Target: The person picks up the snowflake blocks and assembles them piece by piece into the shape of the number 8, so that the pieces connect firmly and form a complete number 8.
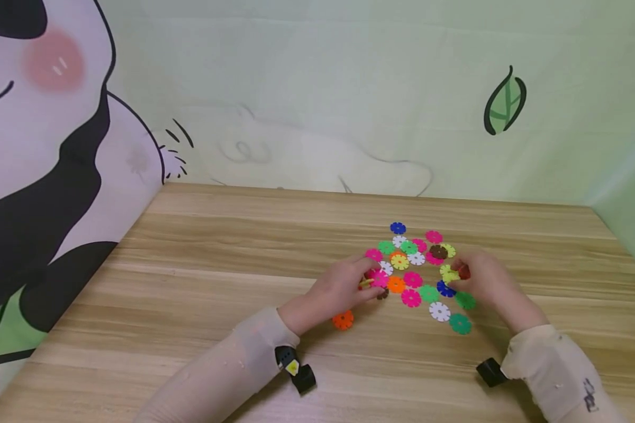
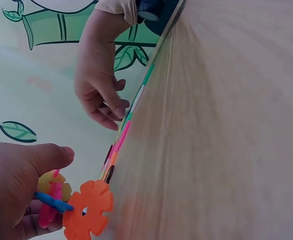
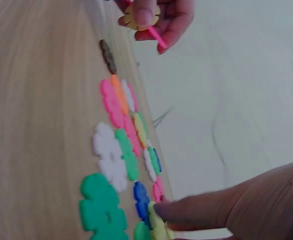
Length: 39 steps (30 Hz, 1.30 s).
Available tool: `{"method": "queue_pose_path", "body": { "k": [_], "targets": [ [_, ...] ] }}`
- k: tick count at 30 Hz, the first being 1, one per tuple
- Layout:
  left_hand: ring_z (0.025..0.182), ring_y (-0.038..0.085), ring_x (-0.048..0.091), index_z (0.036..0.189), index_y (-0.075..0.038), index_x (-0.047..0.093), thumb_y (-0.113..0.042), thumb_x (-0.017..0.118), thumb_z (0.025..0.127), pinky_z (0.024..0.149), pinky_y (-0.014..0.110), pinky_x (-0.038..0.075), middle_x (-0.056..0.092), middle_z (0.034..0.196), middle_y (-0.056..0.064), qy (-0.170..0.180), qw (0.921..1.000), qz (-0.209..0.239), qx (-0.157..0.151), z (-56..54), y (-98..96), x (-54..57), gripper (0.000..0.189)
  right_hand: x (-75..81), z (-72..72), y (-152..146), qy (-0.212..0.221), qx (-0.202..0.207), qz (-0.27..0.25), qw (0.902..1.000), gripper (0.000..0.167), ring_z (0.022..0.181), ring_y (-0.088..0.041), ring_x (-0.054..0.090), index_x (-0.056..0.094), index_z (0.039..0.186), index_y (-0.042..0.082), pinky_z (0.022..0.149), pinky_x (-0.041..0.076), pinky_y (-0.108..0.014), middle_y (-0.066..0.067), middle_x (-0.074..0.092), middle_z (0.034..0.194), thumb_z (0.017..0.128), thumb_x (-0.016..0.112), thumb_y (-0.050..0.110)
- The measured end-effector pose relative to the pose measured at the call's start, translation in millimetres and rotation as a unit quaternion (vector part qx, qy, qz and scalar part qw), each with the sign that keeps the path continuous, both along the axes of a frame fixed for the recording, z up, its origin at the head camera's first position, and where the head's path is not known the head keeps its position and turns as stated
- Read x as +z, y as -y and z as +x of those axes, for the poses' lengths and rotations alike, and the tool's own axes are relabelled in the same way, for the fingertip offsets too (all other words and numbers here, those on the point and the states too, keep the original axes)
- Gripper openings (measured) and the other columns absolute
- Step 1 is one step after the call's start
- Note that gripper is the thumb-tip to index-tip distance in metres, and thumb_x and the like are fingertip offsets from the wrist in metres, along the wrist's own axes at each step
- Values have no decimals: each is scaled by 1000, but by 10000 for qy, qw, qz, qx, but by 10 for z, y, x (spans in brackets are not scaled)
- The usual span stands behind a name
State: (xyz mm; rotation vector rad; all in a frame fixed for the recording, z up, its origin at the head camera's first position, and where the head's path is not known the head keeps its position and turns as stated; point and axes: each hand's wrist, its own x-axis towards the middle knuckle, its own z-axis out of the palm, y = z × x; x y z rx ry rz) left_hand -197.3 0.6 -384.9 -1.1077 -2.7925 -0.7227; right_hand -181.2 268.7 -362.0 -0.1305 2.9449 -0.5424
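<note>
My left hand (image 1: 344,286) holds several notched plastic snowflake discs slotted together, raised above the table. In the left wrist view an orange disc (image 2: 88,210), a blue disc (image 2: 54,201), a pink disc (image 2: 49,210) and a yellow disc (image 2: 61,186) belong to this joined piece, partly covered by the fingers. At the right edge of the loose discs, my right hand (image 1: 481,281) pinches a yellow disc (image 3: 158,220) tilted up from the table. A blue disc (image 1: 445,288) lies beside those fingertips, and a red disc (image 1: 464,271) shows partly under the hand.
Loose discs lie spread between and behind the hands, among them a white disc (image 1: 439,312), a green disc (image 1: 460,324), a pink disc (image 1: 410,298) and a dark blue disc (image 1: 398,228). The wooden table (image 1: 217,252) meets a printed wall (image 1: 317,106) behind.
</note>
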Motion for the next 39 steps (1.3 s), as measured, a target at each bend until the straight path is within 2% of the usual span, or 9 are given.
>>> {"method": "queue_pose_path", "body": {
  "k": [4,8,12,17,23,30,36,39],
  "targets": [
    [79,12,59,116,-8,63,-32,70,88,67,16,48,67,95,2,-43,10000,-51,47,1,-3,-2,38,-15,2,-28,250,-7,214,9995,29,76,-25,52,60,104,-3,66,46,-36,-14,61,88,85,71,17],
    [81,12,59,118,-8,63,-32,70,88,70,17,50,67,98,2,9,9999,-93,70,-5,-3,-1,39,-30,-7,-35,265,-25,134,9996,28,74,-24,52,56,99,-2,65,45,-35,-15,60,88,86,71,18],
    [84,12,60,120,-8,62,-31,70,88,73,18,51,66,100,2,73,9999,-64,84,-6,6,-3,40,-35,-22,-13,238,-90,-67,9997,28,77,-25,53,52,102,-1,67,46,-36,-19,59,93,87,69,16],
    [88,13,62,122,-7,62,-30,69,89,78,20,53,67,106,4,60,9999,-93,119,-4,10,0,41,-21,-28,18,-54,-104,-310,9995,23,81,-29,56,53,105,-4,71,50,-40,-22,61,95,90,64,10],
    [89,14,62,123,-7,62,-31,68,89,79,21,54,67,107,4,18,9999,-118,88,5,5,11,42,-1,15,83,-472,-87,-654,9967,20,66,-16,59,57,99,-5,62,52,-31,-16,64,85,90,65,11],
    [88,13,63,122,-7,62,-31,69,89,78,21,54,67,107,4,-138,9998,-132,30,-8,9,-16,42,19,70,263,-756,171,-949,9925,16,56,-12,56,60,94,-2,52,47,-22,-12,67,81,89,67,12],
    [91,14,64,123,-7,62,-32,67,90,80,23,54,67,111,5,-177,9997,-186,38,-9,5,-12,42,4,142,432,-632,391,-1243,9895,14,62,-14,58,57,92,5,51,49,-22,-9,65,84,91,66,16],
    [91,15,65,123,-7,62,-32,67,90,80,24,55,67,113,5,-166,9996,-237,68,-13,-1,-12,42,-8,176,523,-848,668,-1222,9866,13,61,-12,57,58,91,6,51,48,-21,-7,66,83,90,67,15]
  ]
}}
